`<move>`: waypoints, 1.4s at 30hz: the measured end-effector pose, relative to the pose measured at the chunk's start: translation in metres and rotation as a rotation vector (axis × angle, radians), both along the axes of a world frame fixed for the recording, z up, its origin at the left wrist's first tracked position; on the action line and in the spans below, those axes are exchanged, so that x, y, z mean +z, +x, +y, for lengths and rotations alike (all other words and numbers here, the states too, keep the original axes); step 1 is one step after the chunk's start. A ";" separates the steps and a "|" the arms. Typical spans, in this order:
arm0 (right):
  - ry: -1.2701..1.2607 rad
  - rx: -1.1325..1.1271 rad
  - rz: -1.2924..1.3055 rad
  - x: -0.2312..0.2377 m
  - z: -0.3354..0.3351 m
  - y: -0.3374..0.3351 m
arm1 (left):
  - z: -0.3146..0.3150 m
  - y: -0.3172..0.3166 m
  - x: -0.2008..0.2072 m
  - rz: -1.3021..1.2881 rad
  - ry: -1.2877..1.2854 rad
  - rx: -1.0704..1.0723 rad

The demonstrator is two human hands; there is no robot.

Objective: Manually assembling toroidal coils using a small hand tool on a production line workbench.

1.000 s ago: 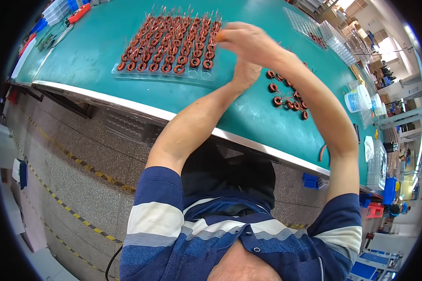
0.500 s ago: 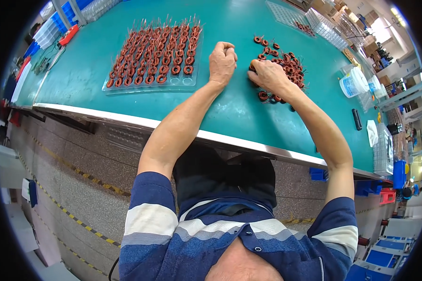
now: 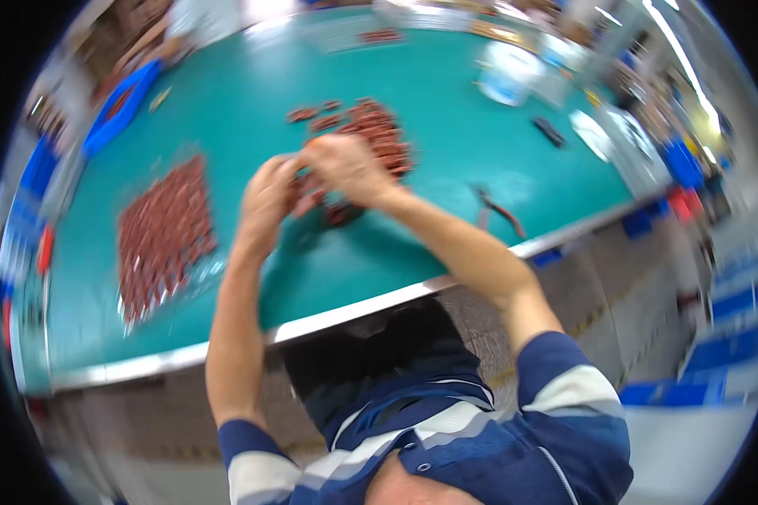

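Note:
My left hand (image 3: pixel 267 195) is closed, its fingertips brought up against those of my right hand (image 3: pixel 345 168). My right hand is closed too, over the near left part of a loose pile of red-brown ring-shaped wire coils (image 3: pixel 383 139). Blur smears both hands, and whatever their fingers hold cannot be made out. Left of my left hand lies a clear plastic tray (image 3: pixel 195 273) with rows of the same coils (image 3: pixel 164 223), their thin wire leads pointing up.
On the green table (image 3: pixel 379 261) lie pliers (image 3: pixel 504 212) to the right, and beyond them a black object (image 3: pixel 549 132) and a white tub (image 3: pixel 510 74). A blue bin (image 3: pixel 125 105) stands at the far left, with a blurred person's arm (image 3: pixel 143 46) behind it.
The view has swung, shifting the table and blurring the picture. My left hand has come over to my right hand; the two were apart before. The pliers and blue bin now show.

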State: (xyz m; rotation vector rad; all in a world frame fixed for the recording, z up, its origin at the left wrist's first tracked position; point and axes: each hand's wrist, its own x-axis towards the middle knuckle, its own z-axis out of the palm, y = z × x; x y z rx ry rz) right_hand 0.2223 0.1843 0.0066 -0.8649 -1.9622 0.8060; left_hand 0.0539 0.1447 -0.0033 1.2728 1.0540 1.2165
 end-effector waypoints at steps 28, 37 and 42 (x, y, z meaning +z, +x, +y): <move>-0.083 0.050 0.388 0.000 0.002 0.008 | -0.005 0.017 0.000 -0.386 -0.034 -0.033; -0.525 0.103 0.583 -0.007 -0.001 0.004 | -0.001 0.021 0.001 -0.323 -0.016 0.058; -0.371 0.092 0.536 -0.003 0.000 -0.011 | -0.008 -0.004 0.000 -0.360 0.023 0.181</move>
